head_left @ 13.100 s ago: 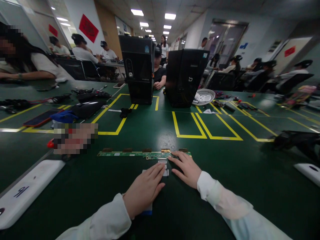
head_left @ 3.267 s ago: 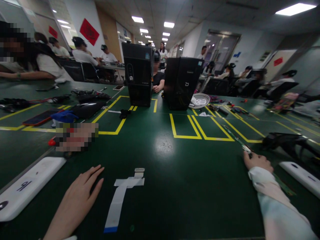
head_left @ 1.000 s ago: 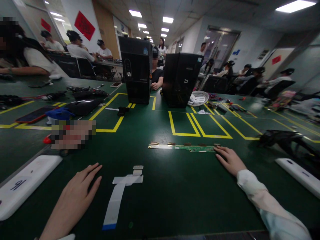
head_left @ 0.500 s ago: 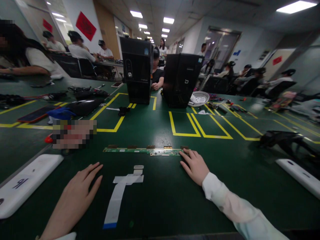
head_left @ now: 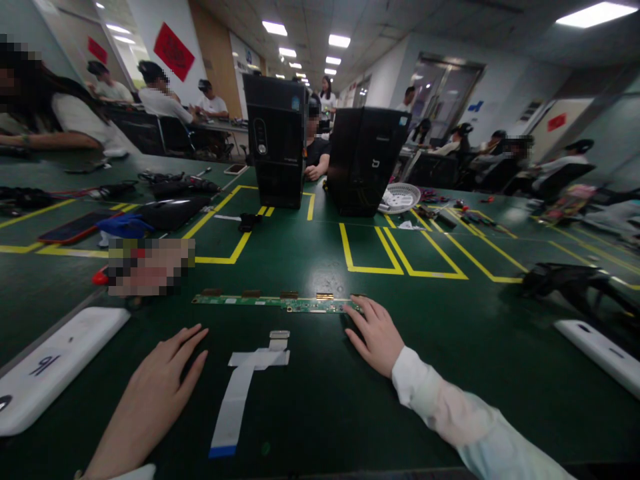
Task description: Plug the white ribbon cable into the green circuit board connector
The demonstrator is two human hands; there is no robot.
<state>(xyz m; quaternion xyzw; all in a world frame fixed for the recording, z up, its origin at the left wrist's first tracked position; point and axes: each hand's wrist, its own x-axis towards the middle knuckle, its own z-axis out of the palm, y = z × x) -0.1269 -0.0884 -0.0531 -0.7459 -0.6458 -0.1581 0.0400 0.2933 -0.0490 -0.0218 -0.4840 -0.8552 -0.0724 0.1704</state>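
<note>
A long, narrow green circuit board [head_left: 270, 302] with brown tabs along its far edge lies crosswise on the dark green table. My right hand [head_left: 374, 333] rests its fingertips on the board's right end, fingers stretched out and covering that end. To the left, my left hand [head_left: 160, 380] lies flat with its fingers extended, holding nothing. Between the hands and nearer to me is a white flat ribbon cable [head_left: 237, 400] with a blue end and a short crosspiece; a small connector sits at its top. My left hand is apart from the cable.
Two black computer towers [head_left: 277, 147] stand at the back, with a white basket [head_left: 400, 198] beside the right one. White long casings [head_left: 55, 373] lie at left and right. A black object [head_left: 570, 287] sits at right. Cables and yellow tape outlines cover the far table.
My right hand has moved left, and the circuit board has slid left with it. My left hand and the ribbon cable have stayed in place.
</note>
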